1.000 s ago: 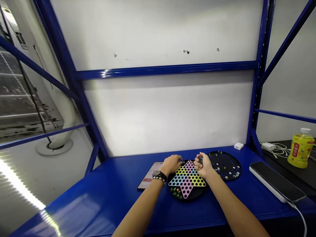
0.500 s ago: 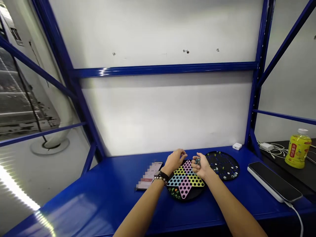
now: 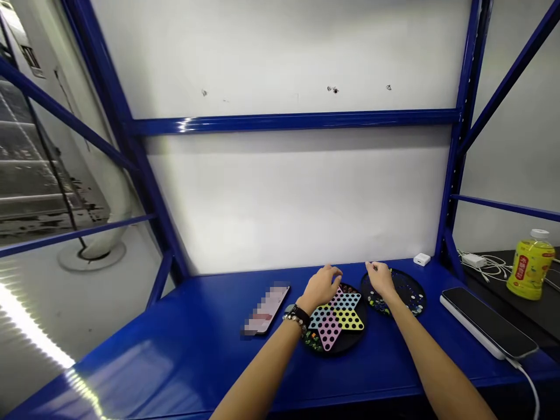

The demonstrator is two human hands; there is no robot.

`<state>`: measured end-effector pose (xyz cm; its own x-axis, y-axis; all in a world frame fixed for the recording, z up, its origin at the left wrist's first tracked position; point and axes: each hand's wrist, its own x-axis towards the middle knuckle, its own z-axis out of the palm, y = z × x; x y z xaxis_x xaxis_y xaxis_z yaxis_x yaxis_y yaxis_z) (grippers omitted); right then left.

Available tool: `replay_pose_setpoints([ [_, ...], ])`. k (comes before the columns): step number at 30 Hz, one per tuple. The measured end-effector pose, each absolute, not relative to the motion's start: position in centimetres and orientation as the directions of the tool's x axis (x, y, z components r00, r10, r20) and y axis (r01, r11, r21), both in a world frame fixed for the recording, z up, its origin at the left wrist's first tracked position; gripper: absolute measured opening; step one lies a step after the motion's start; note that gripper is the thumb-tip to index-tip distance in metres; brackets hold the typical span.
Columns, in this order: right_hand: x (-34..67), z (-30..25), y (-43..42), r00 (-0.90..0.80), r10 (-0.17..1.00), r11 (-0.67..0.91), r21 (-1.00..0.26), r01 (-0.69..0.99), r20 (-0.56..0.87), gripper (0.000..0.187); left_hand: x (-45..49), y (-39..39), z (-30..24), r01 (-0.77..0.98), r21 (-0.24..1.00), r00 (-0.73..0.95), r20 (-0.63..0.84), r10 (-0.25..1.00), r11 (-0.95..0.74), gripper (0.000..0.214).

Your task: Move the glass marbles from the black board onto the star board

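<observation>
A Chinese checkers board (image 3: 332, 345) with a pink, yellow and blue star of holes lies on the blue tabletop. My left hand (image 3: 322, 288) hovers over its upper left part, fingers bent, with a gap between thumb and forefinger and nothing visible in it. Small green and orange marbles (image 3: 313, 339) lie in the board's lower left rim. My right hand (image 3: 380, 279) is curled closed over the left side of a round black tray (image 3: 394, 312). Its palm faces away, so the marbles in it are hidden. Loose white, blue and greenish marbles (image 3: 415, 300) are scattered in the tray.
Left of the board lies a phone (image 3: 268, 312) with a lit screen. At right rest another phone (image 3: 487, 321) on a white block with a cable, a white adapter (image 3: 422, 259) and a yellow drink bottle (image 3: 531, 265). Blue frame posts (image 3: 450, 175) flank the table.
My right hand, which held dark marbles palm up beside the board, has moved right over the tray and turned over. My left hand shifted slightly right in view.
</observation>
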<state>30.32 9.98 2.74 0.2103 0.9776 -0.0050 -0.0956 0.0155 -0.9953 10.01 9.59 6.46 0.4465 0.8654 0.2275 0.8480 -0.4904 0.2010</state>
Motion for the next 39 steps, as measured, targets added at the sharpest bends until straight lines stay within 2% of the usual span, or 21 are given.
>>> replay_pose_setpoints([
  [1,31.5,2.4,9.9,0.284,0.957,-0.005,-0.977,0.214,0.057,0.036,10.0,9.9,5.8,0.875,0.163,0.426,0.188,0.885,-0.456,0.034],
  [2,32.5,2.1,9.8,0.315,0.942,-0.062,-0.865,0.498,0.114,0.033,10.2,10.1,5.2,0.894,0.136,0.405,0.163,0.9,-0.427,0.034],
  [3,33.3,1.7,9.7,0.313,0.94,-0.129,-0.705,0.698,0.138,0.028,10.6,10.2,4.7,0.907,0.119,0.386,0.154,0.91,-0.404,0.035],
  [4,33.9,1.4,9.6,0.297,0.945,-0.18,-0.537,0.824,0.138,0.024,11.1,10.3,4.2,0.915,0.108,0.371,0.155,0.916,-0.389,0.037],
  [6,34.6,0.9,9.5,0.264,0.961,-0.219,-0.361,0.907,0.081,0.02,12.4,10.1,3.5,0.93,0.073,0.345,0.163,0.924,-0.36,0.042],
  [8,34.6,0.8,9.5,0.258,0.965,-0.229,-0.32,0.919,0.052,0.027,13.7,9.8,3.2,0.941,0.036,0.327,0.162,0.931,-0.337,0.047],
  [13,34.1,1.3,9.5,0.286,0.956,-0.251,-0.34,0.906,0.056,0.042,15.9,9.3,3.0,0.96,-0.033,0.279,0.129,0.952,-0.277,0.052],
  [17,34.1,1.7,9.4,0.29,0.956,-0.25,-0.379,0.891,0.053,0.043,16.4,9.4,2.9,0.966,-0.048,0.259,0.112,0.959,-0.255,0.054],
  [22,34.0,1.9,9.3,0.281,0.958,-0.234,-0.422,0.876,0.05,0.041,16.5,9.5,2.8,0.941,-0.073,0.337,0.079,0.938,-0.331,0.048],
  [29,33.8,1.8,9.4,0.271,0.962,-0.221,-0.47,0.855,0.041,0.037,15.4,10.0,2.9,0.901,-0.101,0.43,0.076,0.899,-0.423,0.051],
  [34,32.7,1.7,9.3,0.254,0.96,-0.166,-0.486,0.858,0.12,0.034,14.2,10.9,3.2,0.854,-0.121,0.515,0.06,0.855,-0.506,0.049],
  [39,29.8,2.0,9.1,0.148,0.941,0.025,-0.5,0.866,0.303,0.029,14.0,11.1,3.5,0.825,-0.142,0.558,0.054,0.828,-0.546,0.045],
])
